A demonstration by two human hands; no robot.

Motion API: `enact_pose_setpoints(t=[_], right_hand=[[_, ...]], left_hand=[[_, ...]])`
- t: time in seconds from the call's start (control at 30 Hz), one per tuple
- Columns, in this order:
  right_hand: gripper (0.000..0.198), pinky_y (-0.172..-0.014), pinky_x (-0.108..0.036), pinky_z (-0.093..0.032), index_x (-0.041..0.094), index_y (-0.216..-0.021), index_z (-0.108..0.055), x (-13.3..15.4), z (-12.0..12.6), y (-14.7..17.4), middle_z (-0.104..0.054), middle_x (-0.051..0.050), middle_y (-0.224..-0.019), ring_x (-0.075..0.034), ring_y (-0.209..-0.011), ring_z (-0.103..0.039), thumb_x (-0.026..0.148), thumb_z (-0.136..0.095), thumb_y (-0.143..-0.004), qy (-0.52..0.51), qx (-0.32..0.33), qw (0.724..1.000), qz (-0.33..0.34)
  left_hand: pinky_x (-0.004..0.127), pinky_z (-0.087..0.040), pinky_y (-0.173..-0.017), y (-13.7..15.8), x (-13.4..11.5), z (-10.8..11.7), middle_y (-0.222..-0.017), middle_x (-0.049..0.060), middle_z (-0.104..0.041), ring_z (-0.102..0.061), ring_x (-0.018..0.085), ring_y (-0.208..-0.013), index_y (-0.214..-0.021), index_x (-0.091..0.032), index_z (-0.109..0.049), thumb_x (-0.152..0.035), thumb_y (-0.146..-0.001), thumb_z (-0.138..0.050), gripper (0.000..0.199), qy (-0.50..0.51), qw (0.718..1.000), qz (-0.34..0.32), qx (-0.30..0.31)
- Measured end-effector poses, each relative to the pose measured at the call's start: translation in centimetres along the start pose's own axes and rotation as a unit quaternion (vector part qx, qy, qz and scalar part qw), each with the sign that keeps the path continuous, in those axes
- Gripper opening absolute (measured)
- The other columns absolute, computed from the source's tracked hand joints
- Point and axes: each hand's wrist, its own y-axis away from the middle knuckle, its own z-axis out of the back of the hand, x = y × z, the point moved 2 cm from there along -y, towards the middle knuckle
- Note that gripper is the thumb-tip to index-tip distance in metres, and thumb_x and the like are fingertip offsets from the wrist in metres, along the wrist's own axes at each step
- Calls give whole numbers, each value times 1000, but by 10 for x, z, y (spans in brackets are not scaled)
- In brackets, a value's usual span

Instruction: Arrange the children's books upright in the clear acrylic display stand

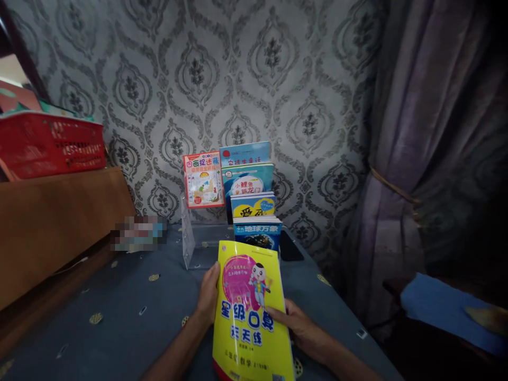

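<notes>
A yellow workbook (242, 338) with a pink circle and a cartoon child on its cover is held upright, front towards me. My left hand (209, 293) grips its left edge, the fingers partly hidden behind it. On the right edge, my right hand (296, 320) has its thumb on the cover and its other fingers behind. Just beyond stands a clear acrylic book rack (188, 233). Its right side carries a stepped row of books, among them a blue earth book (257, 233), a yellow-and-blue book (254, 206) and a teal book (250, 182). A red-bordered picture book (204, 180) stands at its upper left.
The rack rests on a dark patterned cloth (119, 307) against a wallpapered wall (273, 79). Behind the books, at right, lies a dark flat object (291, 248). A red basket (51, 143) sits on a brown box (67, 222) at left. A tied curtain (381, 222) hangs at right.
</notes>
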Motion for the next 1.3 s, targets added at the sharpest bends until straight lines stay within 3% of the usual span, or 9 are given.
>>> enact_pose_setpoints(t=[0.13,0.33,0.5,0.73,0.87,0.97,1.17,1.3], right_hand=[[63,-52,-24,-54,12,-101,-74,4,8,1,-79,-13,-84,-20,-66,-73,67,-82,-70,83,-19,996,21],[58,-77,-42,-63,15,-99,-77,44,1,4,-80,-14,-93,-30,-87,-76,68,-75,-76,171,-21,979,105],[63,-79,-46,-64,16,-102,-79,60,-8,-4,-79,-15,-100,-33,-90,-75,73,-69,-78,241,-55,958,143],[66,-81,-46,-64,18,-101,-80,26,-8,-9,-79,-15,-104,-33,-90,-75,77,-59,-82,287,-118,931,190],[68,-93,-49,-60,19,-100,-81,4,2,-8,-78,-16,-110,-34,-101,-73,80,-53,-84,347,-150,909,178],[73,-93,-50,-61,20,-98,-81,-5,10,-11,-79,-17,-109,-35,-102,-74,84,-50,-82,365,-158,903,162],[65,-84,-44,-64,22,-95,-81,13,8,-8,-80,-13,-102,-31,-93,-75,79,-51,-85,407,-154,883,177],[61,-72,-38,-65,23,-95,-82,39,5,2,-81,-12,-96,-31,-88,-76,77,-55,-83,420,-212,857,208]], left_hand=[[27,-56,-58,8,-16,-10,-72,5,-75,-73,22,-62,-90,-16,-66,-65,-57,-90,64,-75,996,-54,18],[26,-54,-55,17,-43,-14,-78,6,-76,-69,17,-58,-93,-15,-70,-71,-62,-84,65,-139,981,-132,25],[24,-51,-54,11,-49,0,-69,5,-73,-63,15,-57,-77,-13,-71,-77,-60,-79,67,-198,967,-163,-4],[29,-57,-60,-8,-17,34,-75,8,-76,-70,21,-63,-87,-14,-74,-73,-49,-88,72,-186,977,-108,3],[32,-60,-73,-7,-9,36,-86,9,-79,-74,23,-76,-93,-14,-75,-59,-53,-93,63,-201,974,-79,73],[36,-61,-81,-2,-15,30,-93,9,-79,-74,24,-83,-101,-15,-74,-54,-58,-93,61,-199,971,-57,122],[44,-57,-96,6,-45,26,-110,12,-77,-72,29,-103,-109,-16,-74,-53,-64,-90,61,-275,936,6,218],[42,-57,-98,11,-61,31,-112,11,-77,-69,29,-110,-114,-17,-74,-54,-71,-85,58,-324,911,14,254]])
